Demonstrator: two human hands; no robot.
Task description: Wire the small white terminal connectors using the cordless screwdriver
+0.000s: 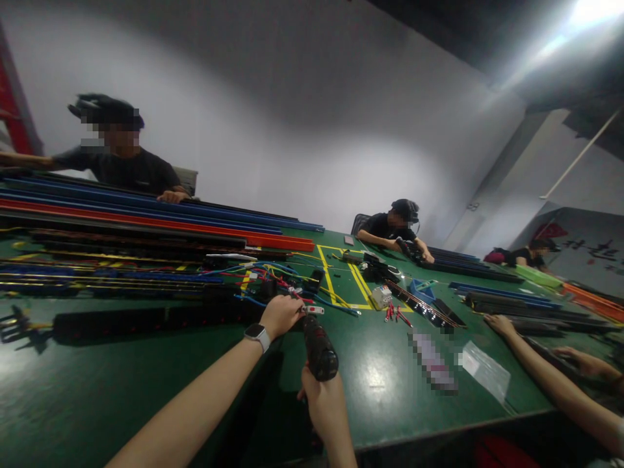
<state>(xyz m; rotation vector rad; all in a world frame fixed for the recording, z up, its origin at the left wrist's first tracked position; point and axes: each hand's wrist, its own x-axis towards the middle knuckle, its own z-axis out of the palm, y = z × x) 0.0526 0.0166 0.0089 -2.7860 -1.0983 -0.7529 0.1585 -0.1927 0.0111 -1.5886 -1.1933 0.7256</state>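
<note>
Black with red markings, the electric screwdriver (318, 348) sits in the right hand (327, 404), whose fingers are wrapped closed around its grip from beneath, close to the near edge of the green table (97, 390). Its long axis runs away from the person and leans slightly left. The rounded rear end faces the camera, and the nose points out toward the left hand (281, 315).

That left hand, with a smartwatch (257, 335) on its wrist, is curled into a narrow fist just beside the driver's tip. It sits at the right end of a long black strip (146, 322) that lies across the table. What its fingers pinch is hidden behind the knuckles. A small white and red piece (314, 310) lies right by the tip.

Just past the hands, loose red, blue and yellow wires (273, 273) tangle. Farther left, long red (146, 224) and blue rails (146, 208) are stacked. To the right, a white circuit breaker (381, 297) stands by yellow floor-style tape lines (341, 286), and a clear plastic bag (485, 370) lies flat nearby. A co-worker's hand (500, 323) rests on the table at the right, well apart from the driver.
</note>
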